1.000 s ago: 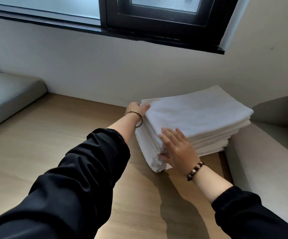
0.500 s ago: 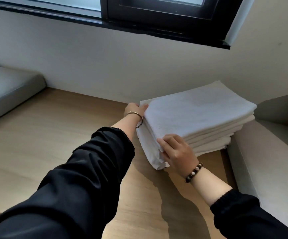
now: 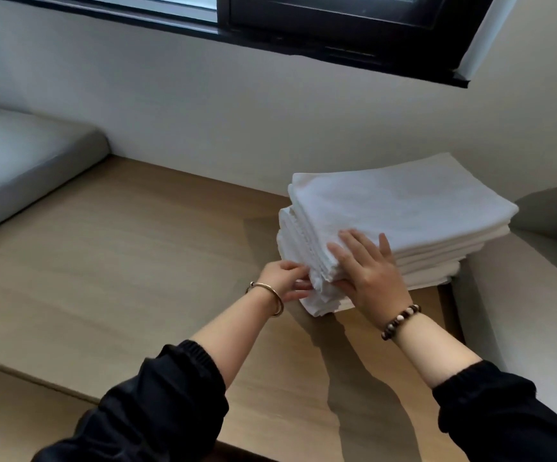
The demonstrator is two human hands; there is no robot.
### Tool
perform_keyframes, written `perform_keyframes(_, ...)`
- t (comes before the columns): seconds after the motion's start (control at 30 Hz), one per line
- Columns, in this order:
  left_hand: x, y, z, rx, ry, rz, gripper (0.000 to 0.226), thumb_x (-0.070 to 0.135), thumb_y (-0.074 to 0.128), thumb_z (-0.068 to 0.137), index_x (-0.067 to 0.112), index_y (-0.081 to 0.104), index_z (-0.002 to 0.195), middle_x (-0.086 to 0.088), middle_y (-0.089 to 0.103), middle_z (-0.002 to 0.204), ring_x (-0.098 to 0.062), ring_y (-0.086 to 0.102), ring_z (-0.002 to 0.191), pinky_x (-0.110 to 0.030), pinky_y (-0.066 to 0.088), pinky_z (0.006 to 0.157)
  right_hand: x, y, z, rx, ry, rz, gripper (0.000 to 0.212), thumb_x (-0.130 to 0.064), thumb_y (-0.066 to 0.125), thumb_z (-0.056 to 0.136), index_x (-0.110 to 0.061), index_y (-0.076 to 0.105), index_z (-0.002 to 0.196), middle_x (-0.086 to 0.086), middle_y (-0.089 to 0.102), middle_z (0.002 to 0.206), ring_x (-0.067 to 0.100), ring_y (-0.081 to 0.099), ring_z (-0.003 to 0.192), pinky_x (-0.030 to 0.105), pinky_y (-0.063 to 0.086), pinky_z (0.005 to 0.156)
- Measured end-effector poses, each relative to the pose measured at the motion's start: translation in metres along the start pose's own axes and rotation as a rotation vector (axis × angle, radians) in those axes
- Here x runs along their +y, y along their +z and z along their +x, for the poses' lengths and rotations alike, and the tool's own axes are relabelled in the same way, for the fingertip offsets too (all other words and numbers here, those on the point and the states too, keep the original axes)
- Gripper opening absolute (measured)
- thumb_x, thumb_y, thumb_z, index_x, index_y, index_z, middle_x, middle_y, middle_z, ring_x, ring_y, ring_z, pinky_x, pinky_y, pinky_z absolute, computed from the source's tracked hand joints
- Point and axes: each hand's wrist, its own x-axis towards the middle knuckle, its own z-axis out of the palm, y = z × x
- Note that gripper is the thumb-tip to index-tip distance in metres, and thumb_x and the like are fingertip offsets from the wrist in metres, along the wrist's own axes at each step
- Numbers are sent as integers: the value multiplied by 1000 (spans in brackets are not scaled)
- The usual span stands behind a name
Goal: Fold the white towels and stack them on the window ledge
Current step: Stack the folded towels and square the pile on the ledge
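Head view: a stack of folded white towels (image 3: 403, 208) sits on the wooden window ledge (image 3: 120, 261) at about 3 o'clock from the frame's centre, its far edge close to the pale wall beneath the dark-framed window (image 3: 337, 35) at 12 o'clock. The left hand (image 3: 280, 278) meets the stack's near corner at its 8 o'clock, fingers fairly straight and set against the layered edges, clasping nothing. The right hand (image 3: 373, 278) lies on the same corner at 6 o'clock, fingers spread flat over the top layers and the thumb against the edges lower down. A metal bangle (image 3: 272, 296) circles the left wrist, a bead bracelet (image 3: 400, 320) the right, both sleeves black. Grey cushions flank the ledge: one (image 3: 13, 168) at 9 o'clock, well apart from the stack, another (image 3: 520, 311) at 4 o'clock, just beside it.
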Motion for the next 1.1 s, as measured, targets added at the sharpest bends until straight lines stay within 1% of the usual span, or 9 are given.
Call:
perform_keyframes(0.13,-8,6,0,17,6,-79,14,8,60,91,5,58,78,-9,62,71,-9,63,47,-17,52,48,-3,4,-11,-74,30,-77,105,-52,84,52,-17,33,137,14,29,144,32,23,136,48,0,112)
perform_keyframes(0.23,-7,6,3,16,19,-39,12,9,63,90,6,59,79,-7,61,74,-11,61,60,-18,54,53,-7,9,-10,-40,75,-101,117,-53,87,44,-16,28,137,14,27,143,34,23,134,49,1,112)
perform_keyframes(0.43,-3,-1,3,-24,0,3,10,17,66,88,8,62,84,-5,63,79,-13,61,71,-20,55,62,-8,17,-3,38,74,-127,95,-44,87,51,-16,37,127,12,36,132,32,34,125,53,16,106)
perform_keyframes(0.63,4,-3,4,45,83,-72,6,12,64,89,10,61,85,-6,60,77,-15,59,65,-22,52,55,8,9,-6,10,-61,-91,81,-32,86,61,-15,42,127,16,52,132,31,39,126,54,20,105)
perform_keyframes(0.77,12,-9,5,67,180,14,5,9,67,86,12,65,89,-6,66,78,-14,65,68,-23,53,58,-3,12,-15,49,44,-60,65,-27,69,76,-17,39,132,15,38,142,32,30,134,50,9,112)
perform_keyframes(0.83,11,-10,3,75,190,95,5,7,69,83,11,66,86,-5,67,75,-12,65,66,-21,54,58,-16,12,-25,137,145,-1,56,-29,59,81,-15,39,131,15,35,137,34,33,128,48,17,110)
perform_keyframes(0.9,8,-11,2,84,200,135,5,7,69,83,10,66,83,-2,67,73,-9,64,64,-21,54,59,-31,10,-34,273,193,46,42,-27,57,81,-14,45,120,12,43,118,31,45,109,42,34,94)
perform_keyframes(0.97,8,-12,2,84,214,139,4,9,68,84,12,67,82,0,67,74,-9,63,65,-21,53,59,-45,11,-41,310,130,64,26,-16,61,83,-14,53,108,10,52,96,29,53,85,39,40,75)
perform_keyframes(1.1,27,-10,5,90,213,117,11,14,65,87,11,66,77,-1,65,72,-12,61,64,-23,49,56,-59,14,-35,11,45,-39,40,-1,70,66,-11,70,105,4,58,61,25,56,51,31,44,45)
